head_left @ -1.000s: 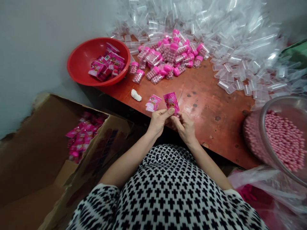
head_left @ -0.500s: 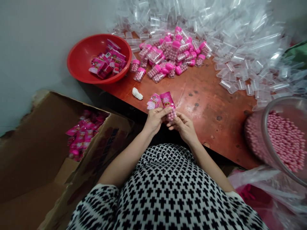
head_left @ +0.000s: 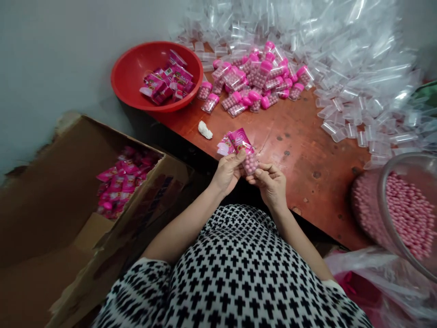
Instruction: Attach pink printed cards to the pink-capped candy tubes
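At the near edge of a reddish-brown table [head_left: 300, 150], the left hand [head_left: 228, 173] and right hand [head_left: 271, 182] meet, fingers pinched together around a small clear bottle of pink candy balls [head_left: 251, 161] half inside a pink wrapper [head_left: 239, 138]. Another pink packet [head_left: 224, 146] lies just beside them. Farther back sit a red bowl [head_left: 133, 73] of wrapped packets, filled pink-capped bottles [head_left: 256, 82] and heaped empty clear bottles [head_left: 341, 50]. Left stands a cardboard box [head_left: 51, 191]; right, a jar of pink candy [head_left: 403, 205].
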`<state>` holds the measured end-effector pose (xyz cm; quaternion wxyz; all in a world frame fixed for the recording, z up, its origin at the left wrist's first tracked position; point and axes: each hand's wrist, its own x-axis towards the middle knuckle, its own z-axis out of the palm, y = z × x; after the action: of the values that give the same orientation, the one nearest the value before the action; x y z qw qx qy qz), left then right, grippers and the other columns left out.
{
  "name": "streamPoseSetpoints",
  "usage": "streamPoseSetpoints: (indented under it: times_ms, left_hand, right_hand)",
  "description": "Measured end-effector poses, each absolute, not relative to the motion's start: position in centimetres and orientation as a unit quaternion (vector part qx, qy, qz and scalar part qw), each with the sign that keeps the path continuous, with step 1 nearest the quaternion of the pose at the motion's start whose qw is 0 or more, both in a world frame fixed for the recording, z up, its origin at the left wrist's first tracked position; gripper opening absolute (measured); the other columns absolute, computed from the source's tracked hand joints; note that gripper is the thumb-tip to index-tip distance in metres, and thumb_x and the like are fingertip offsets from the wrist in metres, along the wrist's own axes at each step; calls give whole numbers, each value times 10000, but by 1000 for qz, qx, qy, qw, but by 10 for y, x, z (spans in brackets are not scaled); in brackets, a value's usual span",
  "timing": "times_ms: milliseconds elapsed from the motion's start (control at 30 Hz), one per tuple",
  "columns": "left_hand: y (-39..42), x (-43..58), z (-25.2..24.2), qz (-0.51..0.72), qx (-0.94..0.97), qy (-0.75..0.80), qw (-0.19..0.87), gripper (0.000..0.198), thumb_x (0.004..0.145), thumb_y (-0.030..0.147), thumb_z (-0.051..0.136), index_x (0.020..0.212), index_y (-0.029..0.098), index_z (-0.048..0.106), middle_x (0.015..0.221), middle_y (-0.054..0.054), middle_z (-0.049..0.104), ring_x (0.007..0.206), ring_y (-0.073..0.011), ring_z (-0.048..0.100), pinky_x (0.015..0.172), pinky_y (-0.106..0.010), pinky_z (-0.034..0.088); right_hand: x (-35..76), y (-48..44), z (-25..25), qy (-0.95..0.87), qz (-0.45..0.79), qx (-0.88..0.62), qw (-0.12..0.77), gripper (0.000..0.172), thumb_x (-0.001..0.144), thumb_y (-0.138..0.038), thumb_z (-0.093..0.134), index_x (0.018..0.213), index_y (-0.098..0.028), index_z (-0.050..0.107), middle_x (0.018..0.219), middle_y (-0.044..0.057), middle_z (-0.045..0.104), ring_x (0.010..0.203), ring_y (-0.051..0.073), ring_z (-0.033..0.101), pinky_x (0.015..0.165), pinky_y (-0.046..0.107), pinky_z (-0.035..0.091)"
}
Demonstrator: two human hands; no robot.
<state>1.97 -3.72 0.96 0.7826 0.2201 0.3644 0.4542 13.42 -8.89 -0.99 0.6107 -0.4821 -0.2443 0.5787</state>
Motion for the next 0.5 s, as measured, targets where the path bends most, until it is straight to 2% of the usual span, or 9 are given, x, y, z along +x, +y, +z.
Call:
streamPoseSetpoints:
  times_ms: [67,200,333,400,500]
  left_hand:
    - [-37,21,9,456,205,364,786,348,649,399,822,700,102,649,776,-84,712,757,-164,677,703,-268,530]
    - [-41,22,4,470,193,379,774,373,546,351,885,683,86,661,692,-54,689,638,-117,634,606,-223,513]
    - [-48,23,-1,454,177,402,775,379,494,329,903,650,81,664,588,-2,631,522,-62,558,522,-183,479]
    - [-51,23,-2,451,166,407,777,384,475,326,909,625,81,654,569,6,620,511,-55,551,545,-185,492]
    - [-56,13,1,441,176,405,782,371,489,320,906,632,86,656,608,-18,657,563,-86,601,660,-246,543]
  right_hand:
    - [130,-91,-8,-260,559,-493,614,301,642,-342,832,798,-199,618,686,-29,716,522,118,682,547,238,610]
    - [126,-92,-7,-295,513,-521,615,289,675,-364,808,839,-201,634,813,-7,736,588,118,697,638,285,635]
    - [131,-83,-13,-293,533,-523,598,334,647,-390,822,847,-207,626,740,-19,724,555,120,684,633,294,633]
    - [132,-77,-15,-286,554,-514,589,343,617,-383,840,812,-207,619,689,-29,715,538,117,678,592,261,620]
    - [127,-69,-13,-292,574,-506,574,346,587,-367,857,738,-207,589,633,-45,697,524,111,669,538,225,593]
